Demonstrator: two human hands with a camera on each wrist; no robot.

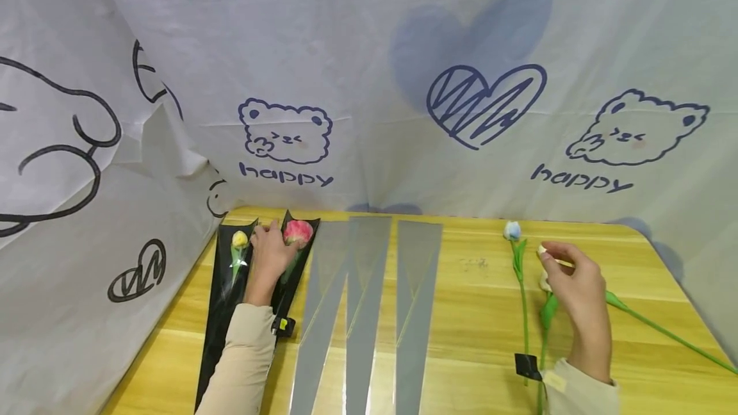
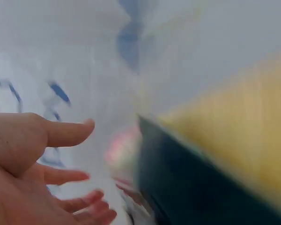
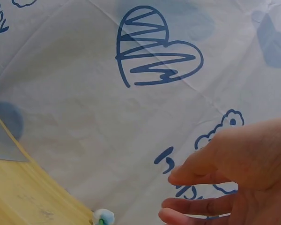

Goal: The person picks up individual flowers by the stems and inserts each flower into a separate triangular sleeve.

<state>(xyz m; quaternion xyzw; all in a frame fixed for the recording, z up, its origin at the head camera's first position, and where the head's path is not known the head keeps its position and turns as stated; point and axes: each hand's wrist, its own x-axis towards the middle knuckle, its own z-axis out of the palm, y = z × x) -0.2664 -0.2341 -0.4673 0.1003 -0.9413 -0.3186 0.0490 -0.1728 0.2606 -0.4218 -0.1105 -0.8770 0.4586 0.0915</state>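
The left hand [image 1: 271,253] reaches toward the back left corner of the worktop [image 1: 473,319], between a yellow flower [image 1: 239,239] and a pink flower [image 1: 298,233], each lying in a black wrapper, one at the left [image 1: 216,319] and one beside it [image 1: 288,285]. Its fingers are spread, thumb well apart from the rest; the left wrist view, blurred, shows them just beside the pink flower and gripping nothing. The pointed mouths of both wrappers lie near the back edge, where a printed cloth [image 1: 357,50] rises like a wall; another side of it slants along the left edge, so the left arm has little width there. Right of the pink flower, three grey wrappers, the first [image 1: 325,319], the second [image 1: 363,319] and the third [image 1: 412,332], run from near the back edge toward the person, the first two overlapping slightly at the top. A wide band of wood separates the third from a blue flower [image 1: 512,230], whose head sits just in from the back edge. Beside that, the right hand [image 1: 579,284] hovers partly over a white flower [image 1: 545,282]; its thumb and fingers are parted in the right wrist view, with nothing between them. Beyond it, a green stem [image 1: 663,329] slants out toward the right edge.
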